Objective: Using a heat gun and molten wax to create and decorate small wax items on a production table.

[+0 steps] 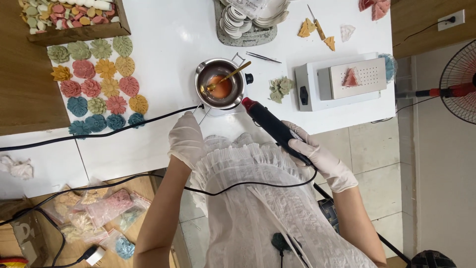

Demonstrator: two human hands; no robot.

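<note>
Right hand [322, 161] (gloved) is clamped on the grip of a black heat gun [272, 128] — red nozzle aimed at the small metal melting pot [219, 82] on the white desk [168, 39]. Left hand [186, 139], also gloved, rests at the desk edge just below the pot, near its base; can't tell whether it's gripping anything.

Pot holds orange-red liquid, looks mostly melted, with one gold spoon [229, 77] left standing in it. Judging by that, the melt is well along; nothing poured from this batch yet as far as I can see.

Done work: a white sheet [94, 82] at left carries about 19 flower and leaf casts — green, pink, yellow, teal. Wooden tray [74, 20] above it holds many more, too packed to count.

Other counts:
- 1 white hot plate unit [342, 79], one pink triangular piece on it
- 1 small cluster of green casts [280, 88] beside the pot
- 1 tweezers [264, 57]
- 3 or so yellow triangular pieces [312, 31] at top
- 1 fan [458, 89] off to the right
</note>
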